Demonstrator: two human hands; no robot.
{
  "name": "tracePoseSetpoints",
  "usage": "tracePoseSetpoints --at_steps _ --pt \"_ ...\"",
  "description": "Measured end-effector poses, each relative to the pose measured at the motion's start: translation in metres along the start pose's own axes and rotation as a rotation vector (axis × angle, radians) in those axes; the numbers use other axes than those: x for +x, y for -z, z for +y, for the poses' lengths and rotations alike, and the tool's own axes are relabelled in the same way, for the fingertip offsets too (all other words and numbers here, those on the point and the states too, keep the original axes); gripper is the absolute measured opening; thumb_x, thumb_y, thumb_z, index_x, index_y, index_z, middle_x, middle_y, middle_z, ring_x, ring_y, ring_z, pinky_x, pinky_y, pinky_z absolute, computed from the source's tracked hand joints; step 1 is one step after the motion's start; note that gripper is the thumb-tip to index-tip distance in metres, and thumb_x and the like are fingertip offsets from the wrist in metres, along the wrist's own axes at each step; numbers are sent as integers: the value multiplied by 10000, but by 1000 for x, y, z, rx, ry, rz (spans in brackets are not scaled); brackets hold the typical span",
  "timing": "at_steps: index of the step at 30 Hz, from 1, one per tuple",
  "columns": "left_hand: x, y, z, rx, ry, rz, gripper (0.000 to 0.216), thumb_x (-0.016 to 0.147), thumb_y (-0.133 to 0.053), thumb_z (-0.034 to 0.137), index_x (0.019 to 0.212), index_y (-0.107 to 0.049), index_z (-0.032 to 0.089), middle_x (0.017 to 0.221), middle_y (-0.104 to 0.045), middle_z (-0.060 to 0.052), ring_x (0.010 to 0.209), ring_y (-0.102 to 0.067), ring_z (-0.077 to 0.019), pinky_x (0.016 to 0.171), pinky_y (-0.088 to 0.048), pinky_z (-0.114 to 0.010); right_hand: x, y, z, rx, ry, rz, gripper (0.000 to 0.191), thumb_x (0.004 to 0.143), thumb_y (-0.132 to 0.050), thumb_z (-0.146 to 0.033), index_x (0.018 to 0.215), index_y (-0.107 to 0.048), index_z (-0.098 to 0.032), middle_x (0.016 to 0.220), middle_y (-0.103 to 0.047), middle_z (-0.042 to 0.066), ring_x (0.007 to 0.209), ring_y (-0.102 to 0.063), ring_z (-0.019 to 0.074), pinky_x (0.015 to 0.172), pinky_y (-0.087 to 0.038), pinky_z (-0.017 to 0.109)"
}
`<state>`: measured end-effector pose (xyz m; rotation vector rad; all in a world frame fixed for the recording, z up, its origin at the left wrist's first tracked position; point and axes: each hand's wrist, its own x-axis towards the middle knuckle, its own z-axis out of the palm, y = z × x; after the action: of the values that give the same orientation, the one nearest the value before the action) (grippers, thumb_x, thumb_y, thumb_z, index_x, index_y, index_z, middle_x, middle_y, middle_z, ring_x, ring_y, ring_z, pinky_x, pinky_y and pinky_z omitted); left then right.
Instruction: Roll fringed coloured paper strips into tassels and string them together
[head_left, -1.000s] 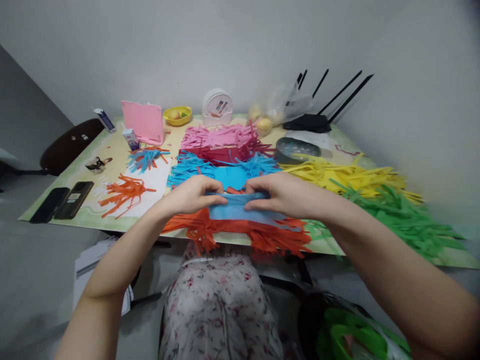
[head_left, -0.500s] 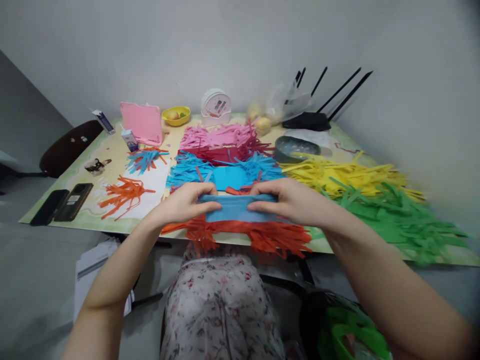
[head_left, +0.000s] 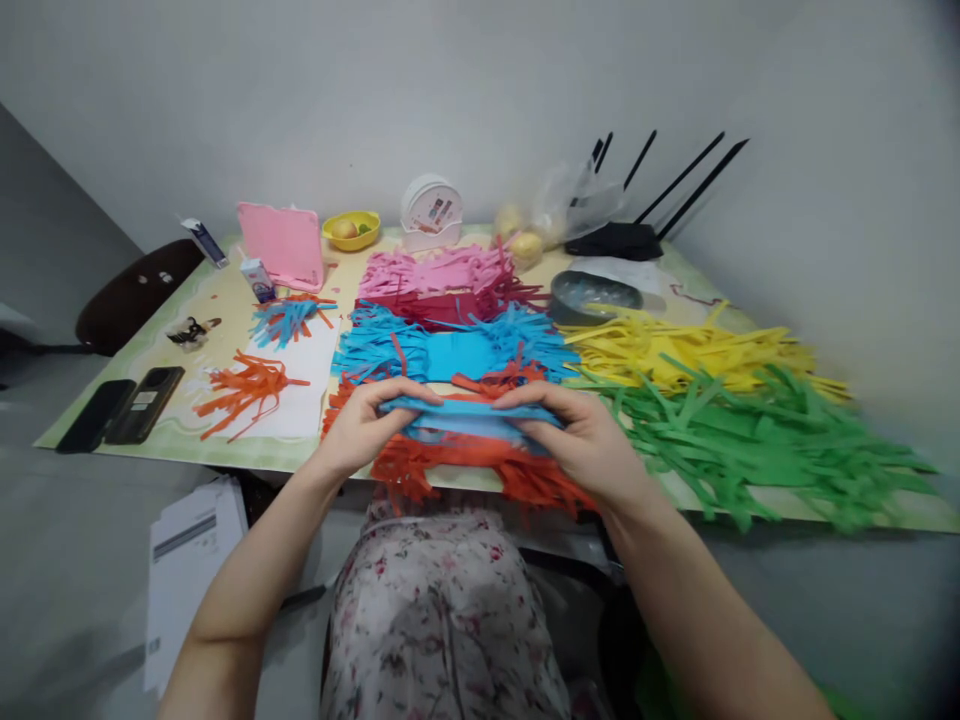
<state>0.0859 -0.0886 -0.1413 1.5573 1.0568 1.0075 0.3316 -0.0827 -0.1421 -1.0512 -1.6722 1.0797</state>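
Observation:
Between my two hands a folded strip of blue tissue paper (head_left: pixel 469 412) is stretched level above the table's front edge. My left hand (head_left: pixel 367 425) pinches its left end, thumb below and fingers on top. At the other end my right hand (head_left: pixel 577 430) grips it the same way. Beneath the strip lies fringed orange tissue paper (head_left: pixel 465 453), its tassels hanging over the edge. Just beyond my hands is a fringed blue sheet (head_left: pixel 461 355), with dark red (head_left: pixel 450 310) and pink (head_left: pixel 442 270) fringed sheets behind it.
Fringed yellow (head_left: pixel 690 350) and green (head_left: pixel 765 435) paper spreads to the right. At left are an orange tassel (head_left: pixel 251 388), a blue-orange tassel (head_left: pixel 289 320) and two phones (head_left: pixel 146 405). A pink tablet case (head_left: pixel 281 245), yellow bowl (head_left: pixel 352 230), dark bowl (head_left: pixel 596 297) and black router (head_left: pixel 615 242) stand farther back.
The blue strip, spread flat before, is now folded narrower. My left hand has shifted left and my right hand slightly right and down, both still holding it.

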Motion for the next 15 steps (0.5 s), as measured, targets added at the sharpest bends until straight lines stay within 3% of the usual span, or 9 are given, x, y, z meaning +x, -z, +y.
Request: tracePoseSetpoints --at_steps 5,9,12,15 --pt "-3 -2 -10 -182 4 37 100 761 -630 200 694 -687 153 755 -641 -35 668 -589 -121 641 -496 -238 -2 -6 12 157 22 21 90 739 -655 -251 680 -716 -220 729 -702 38 645 -616 173 588 -470 280" --pt "-4 0 -11 -182 -10 39 119 768 -611 206 678 -666 152 769 -619 -36 683 -589 -126 636 -490 -241 -1 -6 12 113 31 -8 101 753 -631 -259 691 -703 -222 768 -702 42 691 -621 183 630 -484 294" --pt "-5 0 -7 -115 -63 -5 177 804 -603 309 739 -666 156 811 -620 -49 718 -601 -152 658 -500 -271 0 -5 13 89 27 -35 195 784 -582 -352 732 -705 -210 824 -714 63 763 -641 213 684 -496 320" --pt "-7 -5 -2 87 -114 57 258 814 -639 376 667 -588 170 734 -606 -36 747 -594 -167 707 -482 -282 -2 -8 13 -2 42 -24 252 826 -570 -406 710 -662 -202 786 -700 58 762 -639 214 703 -492 317"
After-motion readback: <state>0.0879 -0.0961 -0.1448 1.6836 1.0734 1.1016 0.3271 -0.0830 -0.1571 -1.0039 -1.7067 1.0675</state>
